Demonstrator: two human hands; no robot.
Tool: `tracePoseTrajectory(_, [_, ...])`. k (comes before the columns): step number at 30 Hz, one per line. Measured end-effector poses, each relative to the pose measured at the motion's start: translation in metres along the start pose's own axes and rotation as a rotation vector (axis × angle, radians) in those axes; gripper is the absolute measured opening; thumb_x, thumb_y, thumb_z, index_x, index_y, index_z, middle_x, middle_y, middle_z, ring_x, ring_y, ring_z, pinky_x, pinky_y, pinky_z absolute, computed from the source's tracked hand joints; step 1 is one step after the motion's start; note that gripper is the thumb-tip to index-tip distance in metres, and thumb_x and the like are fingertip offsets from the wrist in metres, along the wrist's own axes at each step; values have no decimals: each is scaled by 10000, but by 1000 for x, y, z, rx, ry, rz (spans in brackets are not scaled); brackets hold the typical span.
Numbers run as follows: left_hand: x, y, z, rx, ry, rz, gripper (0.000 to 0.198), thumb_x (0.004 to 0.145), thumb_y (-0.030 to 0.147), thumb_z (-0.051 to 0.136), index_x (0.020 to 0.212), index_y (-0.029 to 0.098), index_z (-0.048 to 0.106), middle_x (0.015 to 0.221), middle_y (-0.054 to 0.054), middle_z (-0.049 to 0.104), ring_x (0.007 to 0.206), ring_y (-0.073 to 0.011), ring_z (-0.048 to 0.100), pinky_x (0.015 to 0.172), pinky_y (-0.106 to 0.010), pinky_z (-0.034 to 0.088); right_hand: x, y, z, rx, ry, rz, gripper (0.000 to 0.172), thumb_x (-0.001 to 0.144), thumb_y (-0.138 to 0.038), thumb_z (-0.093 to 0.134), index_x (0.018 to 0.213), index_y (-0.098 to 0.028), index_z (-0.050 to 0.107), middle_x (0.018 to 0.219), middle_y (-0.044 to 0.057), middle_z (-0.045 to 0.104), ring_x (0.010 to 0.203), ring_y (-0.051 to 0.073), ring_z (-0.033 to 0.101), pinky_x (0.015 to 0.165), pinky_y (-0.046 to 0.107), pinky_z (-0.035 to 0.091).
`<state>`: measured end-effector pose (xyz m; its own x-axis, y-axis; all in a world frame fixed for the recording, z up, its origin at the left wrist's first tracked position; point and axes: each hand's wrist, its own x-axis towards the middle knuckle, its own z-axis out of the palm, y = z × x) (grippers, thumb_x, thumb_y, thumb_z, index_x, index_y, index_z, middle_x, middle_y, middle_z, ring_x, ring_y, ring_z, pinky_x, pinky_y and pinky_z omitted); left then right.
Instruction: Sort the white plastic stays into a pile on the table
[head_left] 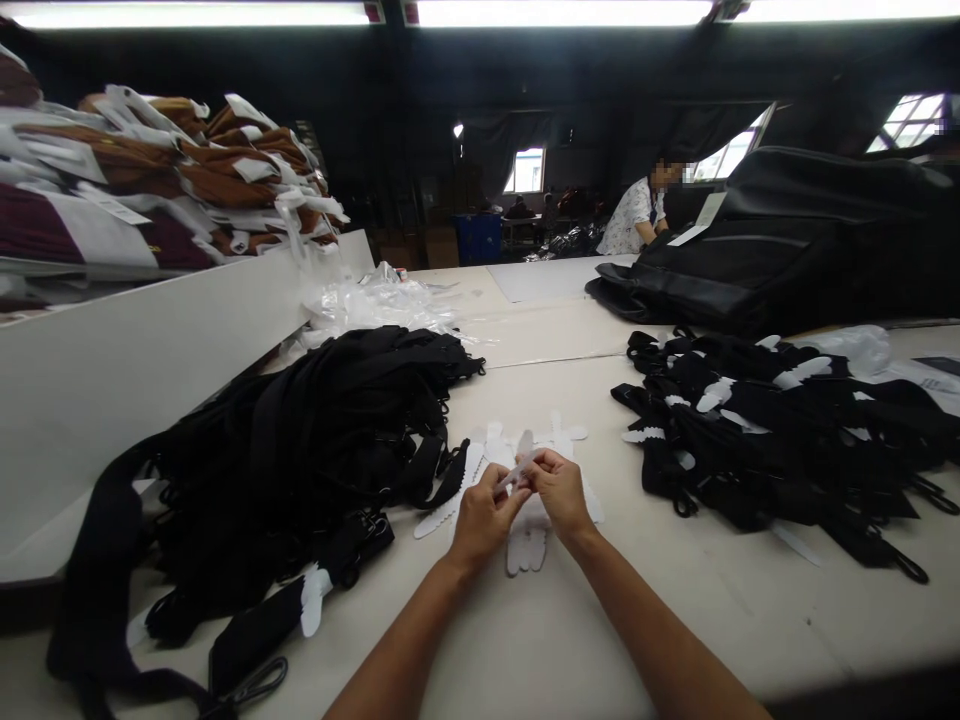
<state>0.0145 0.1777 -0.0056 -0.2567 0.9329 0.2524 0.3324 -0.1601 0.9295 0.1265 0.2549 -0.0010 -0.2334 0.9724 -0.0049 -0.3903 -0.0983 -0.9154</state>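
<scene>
Both my hands meet over the middle of the table, pinching one thin white notched strip [519, 472] between them. My left hand [484, 515] grips its lower left part, and my right hand [559, 490] has closed fingers on the right side. Beneath them lies a loose heap of similar white strips [527, 550], some with toothed edges. To the left is a big pile of black straps [337, 420] with metal hooks; a white strip [313, 600] is wrapped on one strap. At the right lies another pile of black straps [750, 440], many with white strips around them.
A white board [187, 340] edges the table's left side, with bagged brown and maroon goods [150, 190] stacked behind it. Clear plastic bags [382, 300] lie beyond the left pile. Black bags [787, 240] lie at the back right. A person [636, 215] stands beyond the table.
</scene>
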Motion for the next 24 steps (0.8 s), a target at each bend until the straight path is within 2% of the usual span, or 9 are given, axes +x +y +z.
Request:
tracePoseTrajectory(3, [0,-2,-2,52,-10,22,280,887,381,588,701,203,476,586,70,388,554,-112,351,553,-256,257,9,-7,-12,30,120,-37,330,594,-378,858,694,-138,654,504,-27,577,462,76,489,420,177,370])
tracePoseTrajectory(6, [3,-6,-1,59,2,11,304,900,410,565,705,203,459,634,59,408,596,-119,388,582,-251,305,14,-15,-23,66,215,-57,352,585,-389,859,732,-146,651,560,-27,587,498,72,499,427,168,369])
tracePoseTrajectory(11, [8,-11,-5,100,46,-8,252,870,447,612,864,202,558,654,43,487,608,-151,464,600,-268,371,13,-18,-24,52,199,-67,334,583,-358,845,743,-124,668,615,7,624,486,71,488,416,184,352])
tracePoseTrajectory(14, [10,-8,-10,143,97,65,203,845,389,653,918,204,614,834,-20,584,753,-188,538,707,-302,419,13,-18,-24,29,227,-118,320,604,-342,822,797,-139,668,617,-5,628,490,77,501,424,188,358])
tracePoseTrajectory(16, [10,-5,-11,141,100,132,321,760,354,755,1025,219,636,1033,-60,607,912,-220,565,797,-321,444,12,-18,-24,10,226,-143,311,619,-336,811,821,-153,662,609,-17,624,500,84,522,434,191,369])
tracePoseTrajectory(18, [10,-2,-7,126,91,186,459,686,335,828,1092,236,640,1129,-74,600,1005,-241,558,856,-331,449,8,-16,-20,-16,180,-142,280,636,-332,803,798,-157,656,577,-21,617,493,93,533,439,196,376])
tracePoseTrajectory(19, [9,-1,-4,117,92,201,440,684,338,832,1072,236,651,1102,-72,610,990,-240,561,854,-331,450,6,-14,-16,-31,142,-133,266,641,-332,802,776,-156,654,558,-20,615,482,98,536,438,201,380])
tracePoseTrajectory(22, [7,0,4,93,126,191,167,803,351,724,887,218,667,869,-41,623,787,-199,559,747,-309,439,-2,-10,-6,-64,22,-90,260,627,-329,823,709,-146,657,508,-9,609,445,110,531,431,216,386])
tracePoseTrajectory(24, [5,0,6,73,156,157,147,864,330,642,781,210,646,755,-20,604,703,-175,538,700,-293,418,-3,-8,-2,-68,-4,-71,276,606,-328,848,674,-137,661,486,-4,600,428,106,517,424,217,382])
